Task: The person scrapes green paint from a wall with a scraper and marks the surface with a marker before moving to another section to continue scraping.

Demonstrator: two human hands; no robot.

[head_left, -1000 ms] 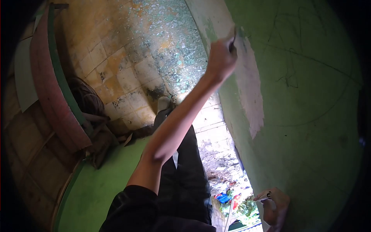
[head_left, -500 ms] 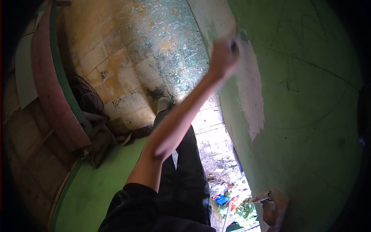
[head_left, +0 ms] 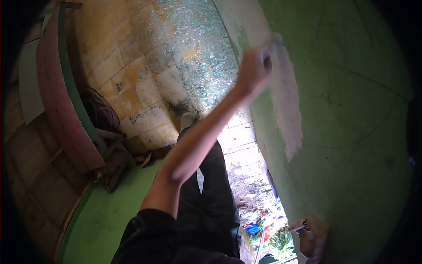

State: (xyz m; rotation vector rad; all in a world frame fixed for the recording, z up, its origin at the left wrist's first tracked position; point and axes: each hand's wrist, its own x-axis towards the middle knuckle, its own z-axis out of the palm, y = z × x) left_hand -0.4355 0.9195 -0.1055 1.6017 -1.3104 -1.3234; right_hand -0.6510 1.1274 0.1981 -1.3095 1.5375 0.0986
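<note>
My left hand (head_left: 254, 72) is closed around a scraper (head_left: 267, 61), blurred by motion. Its dark handle end shows at the fist, and the blade is too smeared to make out clearly. The tool is at the upper part of a pale bare patch (head_left: 288, 114) on the green painted wall (head_left: 351, 176). Low on the right, my right hand (head_left: 317, 235) is curled at the wall's edge, with thumb and fingers bent round. Something pale with a dark mark (head_left: 301, 223) shows at its fingertips; I cannot make out what it is.
Paint flakes (head_left: 206, 57) litter the worn tiled floor (head_left: 145, 90). A curved pink and green board (head_left: 61, 97) stands at left, with a dark bundle (head_left: 99, 108) beside it. Bright daylight falls on rubbish and plants (head_left: 277, 242) beyond the wall's edge. My legs (head_left: 211, 189) stretch forward.
My left hand has shifted slightly down and stays by the top of the bare patch, with the scraper still in it. My right hand stays in place. The view has moved slightly.
</note>
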